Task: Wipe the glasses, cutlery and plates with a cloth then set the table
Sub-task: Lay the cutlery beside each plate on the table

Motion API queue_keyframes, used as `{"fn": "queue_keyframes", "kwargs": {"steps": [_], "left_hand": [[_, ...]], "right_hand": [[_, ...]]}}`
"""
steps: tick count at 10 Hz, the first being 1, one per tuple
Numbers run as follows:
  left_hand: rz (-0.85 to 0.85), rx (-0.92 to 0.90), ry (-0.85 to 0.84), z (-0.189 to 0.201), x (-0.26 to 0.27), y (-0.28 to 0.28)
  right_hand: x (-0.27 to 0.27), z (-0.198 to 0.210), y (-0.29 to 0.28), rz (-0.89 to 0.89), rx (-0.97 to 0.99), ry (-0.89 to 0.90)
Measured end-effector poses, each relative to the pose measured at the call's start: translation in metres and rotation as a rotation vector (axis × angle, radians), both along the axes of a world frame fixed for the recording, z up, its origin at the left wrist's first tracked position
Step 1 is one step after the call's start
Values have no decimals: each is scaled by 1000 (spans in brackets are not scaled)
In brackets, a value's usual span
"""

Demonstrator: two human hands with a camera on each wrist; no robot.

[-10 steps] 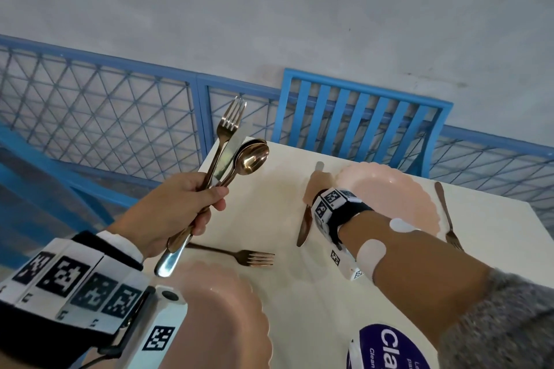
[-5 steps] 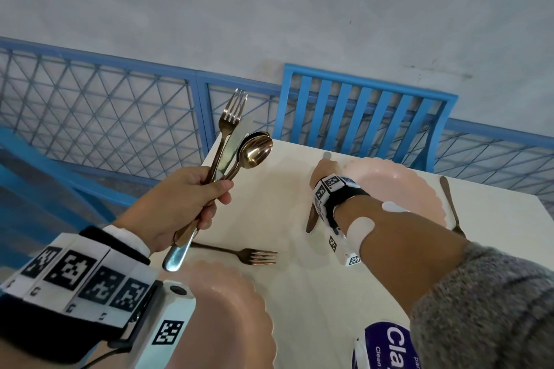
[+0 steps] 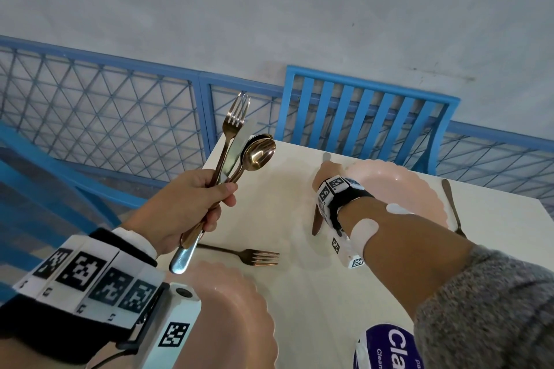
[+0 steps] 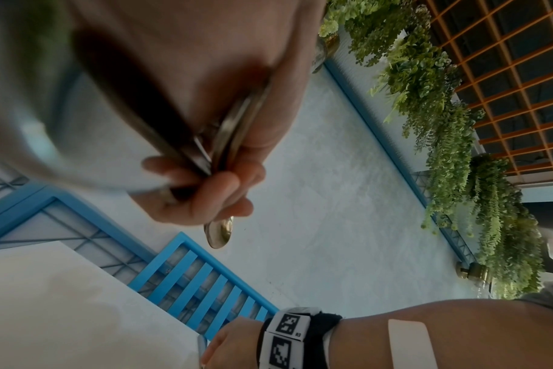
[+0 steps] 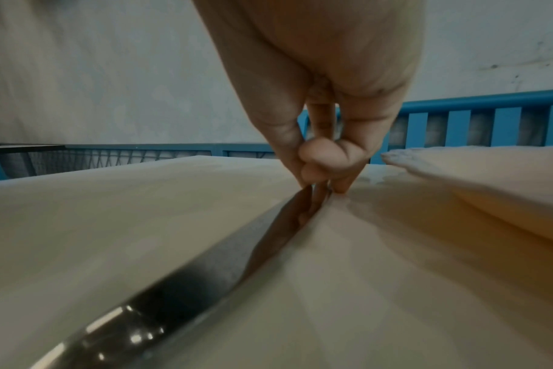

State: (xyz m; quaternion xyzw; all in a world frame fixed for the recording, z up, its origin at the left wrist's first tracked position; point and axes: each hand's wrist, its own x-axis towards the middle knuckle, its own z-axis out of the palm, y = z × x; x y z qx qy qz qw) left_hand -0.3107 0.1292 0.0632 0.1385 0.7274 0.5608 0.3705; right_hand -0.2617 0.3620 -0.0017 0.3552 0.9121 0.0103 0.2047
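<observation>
- Since the earlier frames your right hand (image 3: 325,174) has slid a little farther up the table toward the blue chair, and the knife under it has gone along; your left hand's bundle stays upright as before.
- Your right hand has its fingertips (image 5: 313,172) curled down and pinching the knife (image 3: 316,220), which lies flat on the table (image 3: 299,293) just left of the far pink plate (image 3: 389,177).
- That knife is dark, glossy steel; its near end shows bright glints in the right wrist view, and its far tip pokes out beyond your fingers.
- Your left hand (image 3: 183,204) is closed firmly around a bundle of cutlery held upright above the table's left edge: a copper-toned fork (image 3: 236,111), a silver knife blade (image 3: 239,144) and a shiny copper spoon (image 3: 259,151), with another spoon bowl behind it.
- The bundle's handles stick out below your palm.
- A second copper fork (image 3: 254,256) lies on the table, tines pointing right, just beyond the near pink plate (image 3: 239,308).
- One more fork (image 3: 452,207) rests to the right of the far plate.
- A blue-and-white labelled container (image 3: 386,347) sits at the near edge, beside your right sleeve.
- Beyond the table stands the blue slatted chair (image 3: 368,111).
</observation>
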Motion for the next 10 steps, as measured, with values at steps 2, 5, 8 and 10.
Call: {"fn": "queue_keyframes", "kwargs": {"steps": [2, 5, 8, 10], "left_hand": [[9, 6, -12, 2, 0, -2], [60, 118, -169, 7, 1, -4], [28, 199, -154, 11, 2, 1], [49, 115, -148, 9, -6, 4]], "right_hand": [[-4, -2, 10, -173, -198, 329], [-5, 67, -52, 802, -387, 1109], [0, 76, -65, 908, -407, 813], [3, 75, -58, 895, -337, 529]]}}
